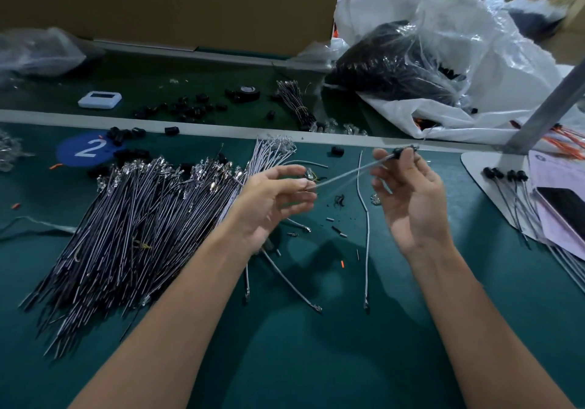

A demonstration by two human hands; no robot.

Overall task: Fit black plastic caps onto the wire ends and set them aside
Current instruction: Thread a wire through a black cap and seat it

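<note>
Green worktop (316,361): carries everything; my forearms reach in over its near edge.
Wire pile (142,218): a thick fan of grey wires with metal tips on the left side, just beside my left hand.
Loose wires (365,218): a few singles lie flat below and between my hands.
Loose caps (190,109): black, scattered towards the far edge, near a tape roll (248,92) and a small white device (99,99).
Bag (395,67): clear plastic, full of black parts, far right corner.
Capped wires (506,180): black heads in a row, laid at the right edge.
Left hand (278,199): thumb and fingertips pinch the held wire's lower end.
Right hand (408,199): fingertips pinch the capped end, palm facing me.
Held wire (348,173): thin, grey, blurred, slanting up to the right between both hands, above the worktop's middle.
Black cap (405,150): small, on the wire's upper end, at my right fingertips.
Writing: white "2" on a round blue sticker (87,150), far left.
</note>
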